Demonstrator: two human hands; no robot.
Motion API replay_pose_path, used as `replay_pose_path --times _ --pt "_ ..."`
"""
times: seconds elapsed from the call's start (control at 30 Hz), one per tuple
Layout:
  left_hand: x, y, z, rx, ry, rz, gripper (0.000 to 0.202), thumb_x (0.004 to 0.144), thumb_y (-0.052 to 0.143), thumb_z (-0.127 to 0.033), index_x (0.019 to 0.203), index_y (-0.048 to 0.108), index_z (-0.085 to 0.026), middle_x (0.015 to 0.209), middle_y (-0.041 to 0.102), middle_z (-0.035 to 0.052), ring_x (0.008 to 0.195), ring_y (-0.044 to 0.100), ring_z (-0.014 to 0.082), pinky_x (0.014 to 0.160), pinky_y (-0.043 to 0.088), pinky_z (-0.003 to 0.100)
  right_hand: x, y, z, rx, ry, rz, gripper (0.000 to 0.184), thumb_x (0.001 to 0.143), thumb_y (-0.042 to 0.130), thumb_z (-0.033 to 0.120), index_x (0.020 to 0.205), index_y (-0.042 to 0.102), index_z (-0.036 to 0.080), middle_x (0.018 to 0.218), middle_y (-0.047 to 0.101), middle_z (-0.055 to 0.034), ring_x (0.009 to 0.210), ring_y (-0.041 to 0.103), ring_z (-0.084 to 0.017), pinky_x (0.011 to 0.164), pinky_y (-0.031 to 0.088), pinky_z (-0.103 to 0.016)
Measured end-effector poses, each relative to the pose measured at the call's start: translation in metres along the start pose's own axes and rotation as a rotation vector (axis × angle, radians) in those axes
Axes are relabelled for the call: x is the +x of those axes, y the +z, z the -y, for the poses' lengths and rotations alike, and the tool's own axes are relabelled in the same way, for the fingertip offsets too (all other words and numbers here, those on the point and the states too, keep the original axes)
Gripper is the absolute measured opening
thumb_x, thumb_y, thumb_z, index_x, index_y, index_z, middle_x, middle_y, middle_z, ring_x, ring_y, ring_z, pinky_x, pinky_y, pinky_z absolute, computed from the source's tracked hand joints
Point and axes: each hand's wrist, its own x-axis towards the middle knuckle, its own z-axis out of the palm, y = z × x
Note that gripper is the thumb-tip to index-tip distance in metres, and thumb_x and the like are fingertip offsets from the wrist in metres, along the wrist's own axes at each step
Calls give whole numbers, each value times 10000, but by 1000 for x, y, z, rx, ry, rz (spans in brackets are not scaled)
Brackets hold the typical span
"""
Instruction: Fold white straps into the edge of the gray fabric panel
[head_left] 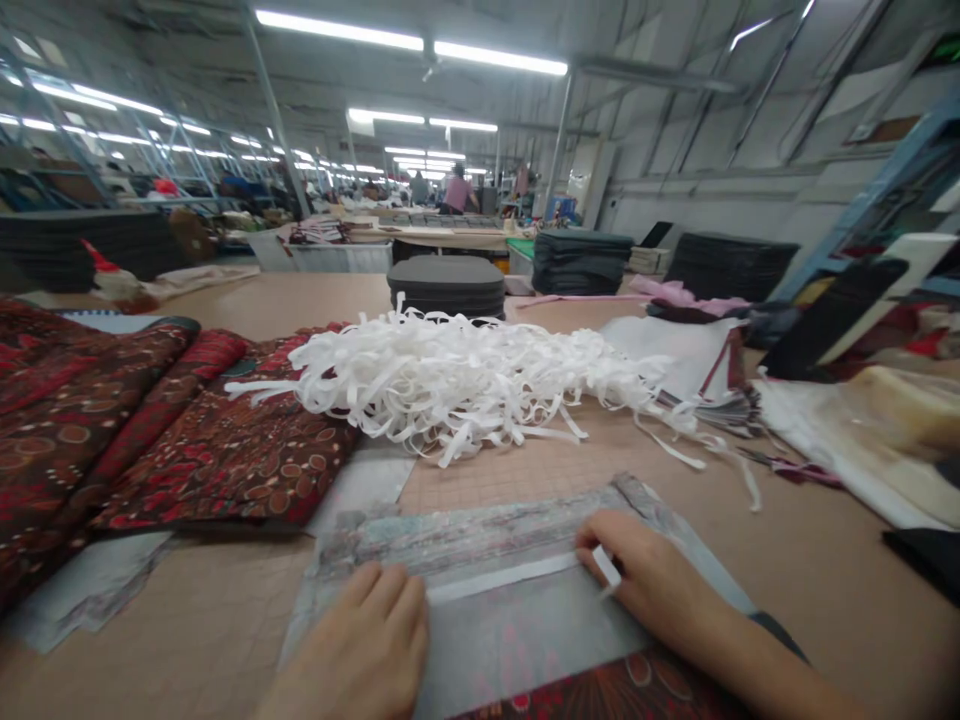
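Note:
My left hand (367, 640) lies flat with fingers together on a pale grey fabric piece (517, 640) at the near edge of the table. It presses the left end of a white strip (502, 578) that runs across the piece. My right hand (645, 580) rests on the right end, its fingers closed around the strip's loose tip. A red patterned edge of the same piece shows just below my hands. Beyond the piece lies a heap of white strips (457, 385).
Dark red patterned fabric pieces (172, 430) are stacked on the left. Stacks of dark grey pads (447, 285) stand further back. Papers, plastic bags and cloth (847, 420) crowd the right side. A person in pink (457, 190) works at a distant table.

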Motion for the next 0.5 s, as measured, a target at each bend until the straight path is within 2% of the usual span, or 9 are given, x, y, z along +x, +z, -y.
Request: replay_pose_path --times 0.13,0.23,0.37,0.5 --pt "47 -12 -21 -87 209 -25 433 828 438 -131 1257 464 -73 1046 599 169 874 550 279 718 477 396 0 4 2 -29 11 -16 205 708 445 25 778 549 187 783 602 -35 767 546 -178 691 415 -288" --pt "69 -11 -34 -108 220 15 351 836 419 -117 1164 542 -93 1039 591 150 880 543 274 689 487 380 0 3 3 -52 50 -48 124 749 463 83 751 545 176 765 591 -49 753 538 -190 683 409 -302" --pt "76 -3 -39 -100 206 59 331 824 394 -78 1098 578 -93 1052 581 154 903 532 274 706 490 387 -3 -11 -6 129 201 -88 87 783 468 181 719 528 185 690 564 -15 651 521 -162 608 398 -271" --pt "70 4 -39 -102 173 4 365 809 387 -66 1122 574 -90 1096 579 161 958 521 278 782 475 398 -12 -33 -29 353 371 -133 55 748 489 227 720 523 194 643 545 29 597 505 -135 568 382 -241"
